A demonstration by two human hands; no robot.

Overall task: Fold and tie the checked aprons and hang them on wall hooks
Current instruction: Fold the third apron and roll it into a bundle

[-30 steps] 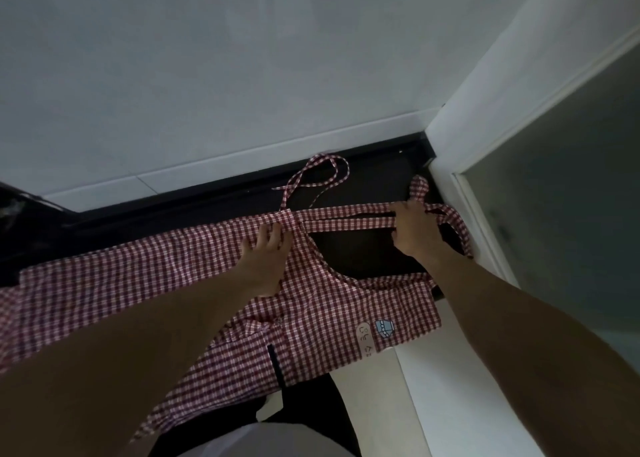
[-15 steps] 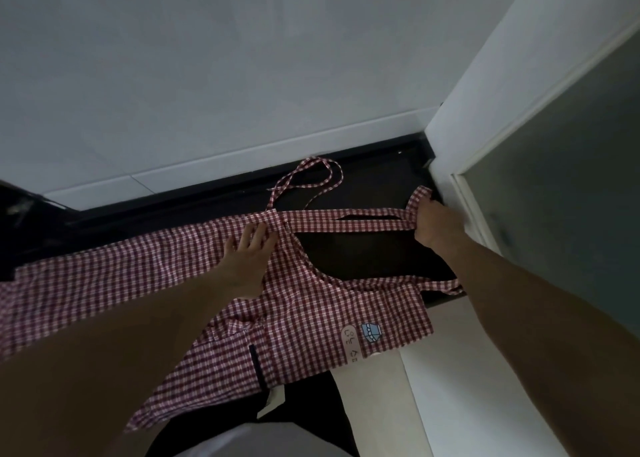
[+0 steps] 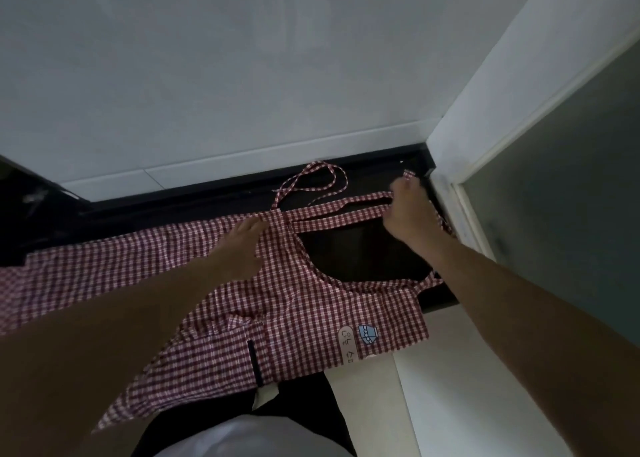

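A red-and-white checked apron (image 3: 294,314) lies spread on a dark counter (image 3: 367,252), its lower edge hanging over the front. My left hand (image 3: 242,245) presses flat on the cloth near the corner where the straps meet. My right hand (image 3: 408,214) grips the two long straps (image 3: 343,211) at the far right and holds them stretched out flat. A thinner tie (image 3: 322,179) lies looped behind them, by the wall. Small patches (image 3: 358,340) show on the apron's bib.
A white wall (image 3: 242,76) rises straight behind the counter. A white door frame (image 3: 460,166) and a dark panel (image 3: 571,214) close the right side. Pale cabinet fronts (image 3: 450,404) sit below the counter edge. A dark object (image 3: 20,193) stands at far left.
My right hand has drawn the straps rightwards to the counter's end, pulling them taut. My left hand has shifted slightly along the apron's top corner.
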